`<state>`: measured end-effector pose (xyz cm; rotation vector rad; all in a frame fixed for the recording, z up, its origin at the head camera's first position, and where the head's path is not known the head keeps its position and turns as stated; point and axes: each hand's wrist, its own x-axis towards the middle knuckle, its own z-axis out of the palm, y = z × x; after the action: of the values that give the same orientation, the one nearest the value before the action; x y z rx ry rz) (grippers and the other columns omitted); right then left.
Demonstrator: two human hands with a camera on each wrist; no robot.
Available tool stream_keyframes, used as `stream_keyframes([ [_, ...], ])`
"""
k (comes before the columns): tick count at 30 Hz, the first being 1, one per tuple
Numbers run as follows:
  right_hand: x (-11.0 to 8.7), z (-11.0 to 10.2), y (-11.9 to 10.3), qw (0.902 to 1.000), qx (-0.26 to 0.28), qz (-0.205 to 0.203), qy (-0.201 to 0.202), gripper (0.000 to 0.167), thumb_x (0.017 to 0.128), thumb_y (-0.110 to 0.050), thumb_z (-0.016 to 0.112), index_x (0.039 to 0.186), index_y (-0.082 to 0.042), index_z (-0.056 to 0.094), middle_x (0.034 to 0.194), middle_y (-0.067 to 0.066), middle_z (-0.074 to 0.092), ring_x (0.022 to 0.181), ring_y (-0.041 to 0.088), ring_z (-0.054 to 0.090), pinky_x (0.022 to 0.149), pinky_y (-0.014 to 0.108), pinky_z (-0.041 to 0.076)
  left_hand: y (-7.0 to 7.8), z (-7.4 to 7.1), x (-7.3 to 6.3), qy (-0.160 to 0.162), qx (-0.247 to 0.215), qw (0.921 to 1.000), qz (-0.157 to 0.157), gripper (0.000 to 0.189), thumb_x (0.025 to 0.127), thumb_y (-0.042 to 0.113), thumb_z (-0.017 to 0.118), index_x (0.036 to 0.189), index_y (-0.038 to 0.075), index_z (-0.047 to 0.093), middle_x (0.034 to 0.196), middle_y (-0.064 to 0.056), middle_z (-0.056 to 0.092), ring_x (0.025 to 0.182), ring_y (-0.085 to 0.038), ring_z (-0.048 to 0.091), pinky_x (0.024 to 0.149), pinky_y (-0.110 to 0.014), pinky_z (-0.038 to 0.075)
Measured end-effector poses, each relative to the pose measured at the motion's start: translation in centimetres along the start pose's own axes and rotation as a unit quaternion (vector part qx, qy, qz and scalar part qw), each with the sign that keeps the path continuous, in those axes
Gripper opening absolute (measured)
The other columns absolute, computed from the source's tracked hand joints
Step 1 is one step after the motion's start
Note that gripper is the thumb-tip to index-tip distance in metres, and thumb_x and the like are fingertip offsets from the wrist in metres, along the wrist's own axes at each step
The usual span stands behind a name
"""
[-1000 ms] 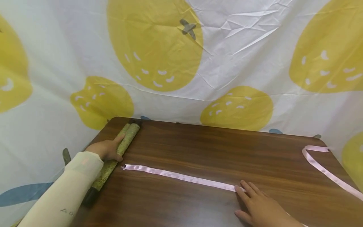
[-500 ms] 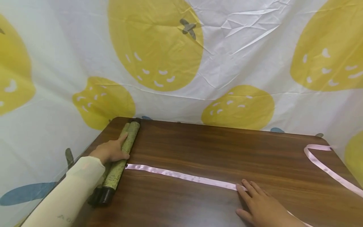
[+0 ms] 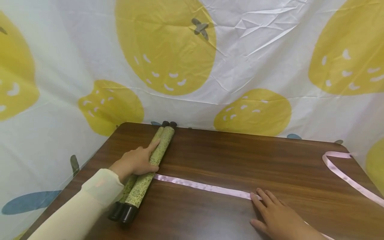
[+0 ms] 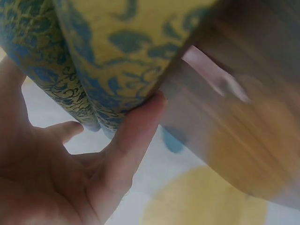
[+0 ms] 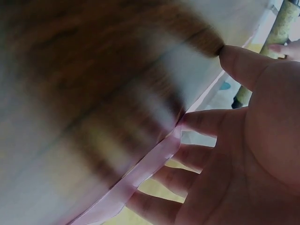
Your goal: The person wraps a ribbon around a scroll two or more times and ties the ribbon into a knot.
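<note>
Left hand [image 3: 136, 161]: we record the thumb [image 4: 136, 140] pressed to the near side of one roll, the other fingers over the far side, the index finger stretched along the top; the grip is closed round a pair of patterned rolls [image 3: 142, 186].

Right hand [image 3: 279, 215]: fingers [image 5: 201, 123] extended and slightly apart, their tips resting on a pink ribbon [image 3: 201, 186]; thumb held away from them.

Patterned rolls, two, side by side and touching: yellow-green ground with darker, bluish scrollwork, black end caps [image 3: 129, 213]. We find them lying aslant on the left part of the table, far ends by its back edge.

Pink ribbon: satin, laid nearly straight between the rolls and the right fingertips. Its left end goes out of sight at the rolls; whether it passes beneath them we cannot tell. Part of it reappears beyond the right wrist.

Second ribbon stretch [image 3: 348, 180]: pink, bent back on itself near the table's right edge.

Table [image 3: 210, 160]: brown wood grain, rounded corners.

Sleeve [image 3: 75, 210]: cream, on the left arm; faint lettering, too blurred for us to read.

Cloth [image 3: 255, 60]: white, creased, printed with yellow fruit, hanging behind the table and at both sides.
</note>
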<state>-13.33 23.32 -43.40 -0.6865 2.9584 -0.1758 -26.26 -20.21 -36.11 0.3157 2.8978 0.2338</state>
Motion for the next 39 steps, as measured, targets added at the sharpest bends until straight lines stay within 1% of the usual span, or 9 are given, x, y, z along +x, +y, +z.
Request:
stream_keyframes([
  [3, 0.1, -0.1, -0.1, 1.0000, -0.004, 0.001, 0.001, 0.077, 0.092, -0.057, 0.061, 0.144, -0.001, 0.049, 0.150, 0.028, 0.044, 0.136, 0.051, 0.043, 0.102, 0.066, 0.042, 1.8, 0.3, -0.4, 0.003, 0.004, 0.9997, 0.023, 0.101, 0.084, 0.045, 0.070, 0.161, 0.031, 0.007, 0.145, -0.035, 0.046, 0.124, -0.056, 0.052, 0.083, -0.065, 0.050],
  [6, 0.1, -0.1, -0.1, 1.0000, -0.006, 0.003, 0.002, 0.076, 0.092, -0.056, 0.062, 0.143, -0.001, 0.050, 0.149, 0.029, 0.045, 0.136, 0.051, 0.043, 0.101, 0.067, 0.042, 3.6, 0.7, -0.7, 0.009, 0.009, 0.9990, 0.043, 0.100, 0.085, 0.045, 0.071, 0.161, 0.034, 0.007, 0.146, -0.034, 0.046, 0.126, -0.056, 0.051, 0.089, -0.066, 0.049],
  [13, 0.1, 0.0, -0.2, 0.9999, -0.006, 0.004, 0.007, 0.077, 0.091, -0.056, 0.063, 0.142, 0.000, 0.051, 0.148, 0.029, 0.045, 0.135, 0.051, 0.044, 0.100, 0.069, 0.042, 7.6, 1.9, -1.2, 0.009, 0.002, 0.9969, 0.079, 0.101, 0.082, 0.047, 0.074, 0.160, 0.040, 0.009, 0.146, -0.034, 0.046, 0.125, -0.055, 0.052, 0.095, -0.066, 0.046],
  [17, 0.1, 0.0, -0.1, 1.0000, -0.002, 0.006, 0.004, 0.077, 0.091, -0.055, 0.063, 0.143, 0.000, 0.050, 0.148, 0.029, 0.045, 0.135, 0.052, 0.044, 0.101, 0.069, 0.041, 9.8, 2.9, -1.2, 0.005, 0.007, 0.9948, 0.101, 0.100, 0.082, 0.049, 0.074, 0.159, 0.043, 0.010, 0.144, -0.033, 0.048, 0.120, -0.054, 0.056, 0.092, -0.062, 0.050],
  [23, 0.2, 0.0, -0.1, 0.9999, 0.006, 0.010, -0.011, 0.078, 0.091, -0.055, 0.063, 0.143, 0.000, 0.049, 0.149, 0.029, 0.044, 0.136, 0.052, 0.042, 0.103, 0.068, 0.039, 12.8, 4.1, -1.1, -0.013, 0.026, 0.9911, 0.130, 0.103, 0.081, 0.049, 0.074, 0.157, 0.048, 0.004, 0.143, -0.031, 0.050, 0.106, -0.048, 0.065, 0.077, -0.054, 0.055],
  [29, 0.4, -0.2, -0.2, 0.9996, 0.009, 0.016, -0.020, 0.078, 0.091, -0.056, 0.063, 0.144, 0.000, 0.049, 0.150, 0.029, 0.043, 0.137, 0.052, 0.042, 0.101, 0.069, 0.040, 14.6, 5.4, -1.3, -0.027, 0.044, 0.9879, 0.146, 0.103, 0.082, 0.052, 0.074, 0.156, 0.051, 0.003, 0.141, -0.028, 0.053, 0.096, -0.041, 0.067, 0.074, -0.048, 0.054],
  [31, 0.4, -0.3, -0.2, 0.9996, 0.010, 0.017, -0.020, 0.078, 0.090, -0.056, 0.064, 0.143, -0.001, 0.050, 0.150, 0.029, 0.043, 0.137, 0.052, 0.042, 0.100, 0.069, 0.041, 14.9, 5.7, -1.4, -0.029, 0.046, 0.9875, 0.148, 0.102, 0.082, 0.053, 0.074, 0.156, 0.052, 0.005, 0.140, -0.027, 0.054, 0.097, -0.041, 0.067, 0.072, -0.046, 0.054],
  [35, 0.4, -0.5, -0.4, 0.9996, 0.013, 0.014, -0.020, 0.078, 0.090, -0.055, 0.064, 0.143, 0.001, 0.050, 0.150, 0.031, 0.043, 0.136, 0.053, 0.041, 0.099, 0.070, 0.041, 15.3, 6.1, -1.5, -0.031, 0.057, 0.9868, 0.148, 0.100, 0.081, 0.055, 0.075, 0.155, 0.053, 0.009, 0.143, -0.026, 0.052, 0.092, -0.040, 0.068, 0.062, -0.040, 0.051],
  [39, 0.3, -0.5, -0.3, 0.9996, 0.014, 0.016, -0.021, 0.077, 0.091, -0.054, 0.064, 0.143, 0.000, 0.049, 0.150, 0.031, 0.043, 0.137, 0.053, 0.041, 0.101, 0.069, 0.041, 15.7, 6.2, -1.5, -0.027, 0.070, 0.9862, 0.147, 0.099, 0.079, 0.057, 0.076, 0.155, 0.053, 0.013, 0.144, -0.026, 0.051, 0.088, -0.040, 0.069, 0.061, -0.040, 0.052],
])
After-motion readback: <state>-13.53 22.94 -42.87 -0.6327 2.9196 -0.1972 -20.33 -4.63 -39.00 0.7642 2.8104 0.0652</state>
